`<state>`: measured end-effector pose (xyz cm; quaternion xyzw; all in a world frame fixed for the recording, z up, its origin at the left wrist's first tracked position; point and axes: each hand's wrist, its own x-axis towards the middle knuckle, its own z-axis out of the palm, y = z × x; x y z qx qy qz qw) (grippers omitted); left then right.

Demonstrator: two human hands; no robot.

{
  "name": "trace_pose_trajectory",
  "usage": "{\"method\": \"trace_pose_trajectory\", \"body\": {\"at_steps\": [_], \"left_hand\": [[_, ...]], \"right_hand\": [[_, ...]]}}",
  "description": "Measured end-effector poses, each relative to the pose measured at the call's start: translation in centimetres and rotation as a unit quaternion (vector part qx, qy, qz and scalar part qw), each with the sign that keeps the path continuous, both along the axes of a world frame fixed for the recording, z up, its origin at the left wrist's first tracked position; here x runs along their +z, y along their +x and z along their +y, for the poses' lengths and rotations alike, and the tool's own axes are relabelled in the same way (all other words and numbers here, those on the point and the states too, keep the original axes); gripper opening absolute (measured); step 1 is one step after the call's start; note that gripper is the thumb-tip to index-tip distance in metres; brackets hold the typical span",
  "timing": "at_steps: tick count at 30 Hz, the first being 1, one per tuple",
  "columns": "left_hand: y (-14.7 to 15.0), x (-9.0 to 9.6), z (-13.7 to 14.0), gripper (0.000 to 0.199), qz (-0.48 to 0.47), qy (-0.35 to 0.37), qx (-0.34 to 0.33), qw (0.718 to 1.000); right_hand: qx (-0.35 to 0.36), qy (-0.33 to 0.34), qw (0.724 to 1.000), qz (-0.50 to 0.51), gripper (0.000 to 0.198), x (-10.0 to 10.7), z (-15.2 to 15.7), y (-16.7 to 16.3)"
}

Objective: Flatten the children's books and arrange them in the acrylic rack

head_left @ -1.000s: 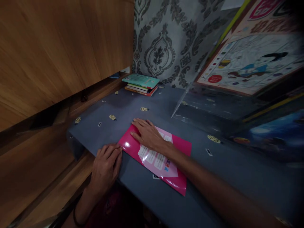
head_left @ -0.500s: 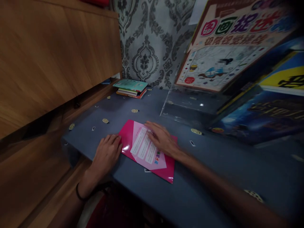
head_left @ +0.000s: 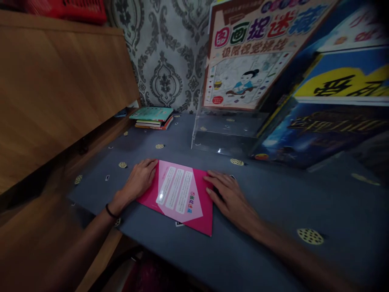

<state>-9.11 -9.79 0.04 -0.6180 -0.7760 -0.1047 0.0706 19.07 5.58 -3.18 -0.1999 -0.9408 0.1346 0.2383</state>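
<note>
A thin pink book (head_left: 180, 198) lies closed on the blue-grey tablecloth, its pale-pink panel carrying white text blocks and coloured lettering. At its left edge rests my left hand (head_left: 140, 179), fingers stretched together with the tips on the corner; nothing shows lifted in it. My right hand (head_left: 227, 196) is on the other side, palm down, with fingers apart and the tips touching the right edge. The front corner of the book is free of both hands.
Several stacked books (head_left: 153, 117) lie by the wall. Behind my right hand, a clear stand (head_left: 225, 138) bears an upright picture book (head_left: 243, 65) and a dark blue one (head_left: 328, 129). A wooden cabinet (head_left: 63, 89) borders the left; a red basket (head_left: 75, 10) sits on top.
My right hand has slid off the pink book's face to its right edge. My left hand has moved up along the left edge. The view has turned to the right.
</note>
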Motion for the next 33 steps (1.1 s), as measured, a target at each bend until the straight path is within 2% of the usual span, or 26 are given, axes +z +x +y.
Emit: {"method": "trace_pose_trajectory", "body": {"at_steps": [6,11,20,29,33], "left_hand": [[1.2,1.2,0.9,0.035,0.071,-0.049,0.015,0.996],[2.3,1.6,1.9,0.034,0.108,-0.065,0.008,0.992],[2.4,1.0,1.7,0.038,0.055,-0.023,-0.025,0.998],[5.4,0.0,3.0,0.042,0.002,-0.012,-0.095,0.995],[6.5,0.2,3.8,0.040,0.002,-0.011,-0.123,0.992]], "right_hand": [[-0.007,0.020,1.000,-0.002,0.041,0.0,-0.1,-0.2],[-0.002,0.011,1.000,0.001,0.040,0.0,-0.2,-0.2],[-0.001,-0.016,1.000,-0.013,0.042,0.6,-0.3,-0.2],[-0.001,-0.025,1.000,-0.011,0.039,0.6,-0.4,-0.2],[0.001,-0.070,0.997,0.022,0.039,0.6,-0.3,-0.1]]}}
